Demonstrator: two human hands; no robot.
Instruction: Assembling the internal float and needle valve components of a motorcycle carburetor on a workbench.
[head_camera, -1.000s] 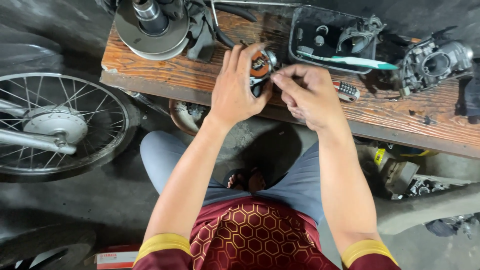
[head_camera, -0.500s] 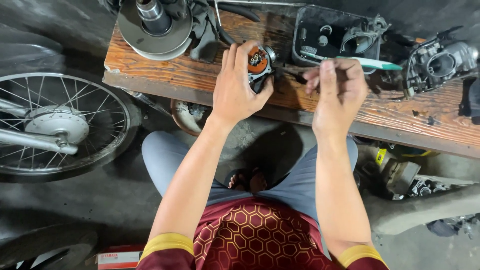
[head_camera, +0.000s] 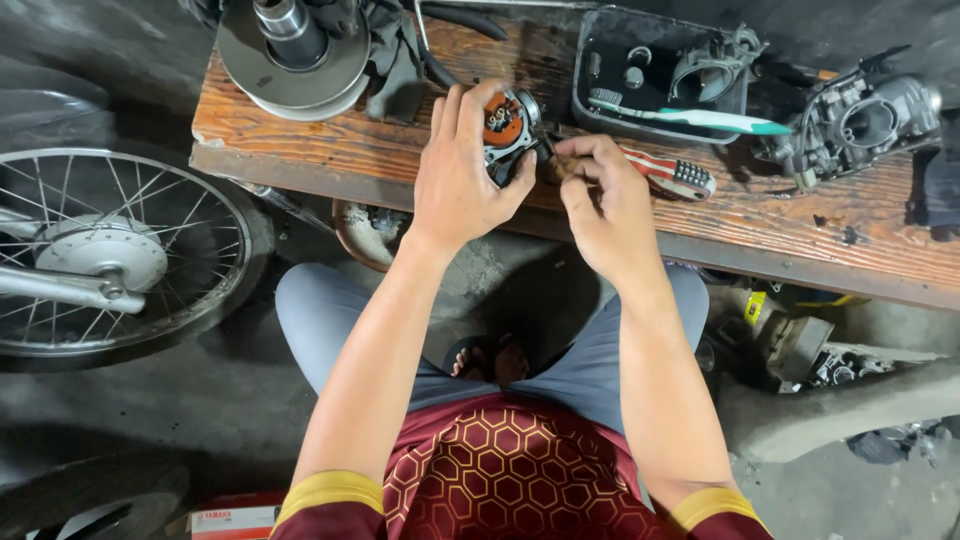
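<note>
Your left hand (head_camera: 462, 180) grips a small round metal part with an orange centre (head_camera: 507, 128), holding it over the wooden bench (head_camera: 330, 150) near its front edge. Your right hand (head_camera: 605, 205) pinches its fingertips closed against the part's right side. A toothbrush (head_camera: 690, 117) lies across a black tray (head_camera: 600, 60) towards the bench's back edge.

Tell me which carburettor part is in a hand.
The small one with the orange centre, gripped by the left hand; the two others lie untouched at the bench's right.
</note>
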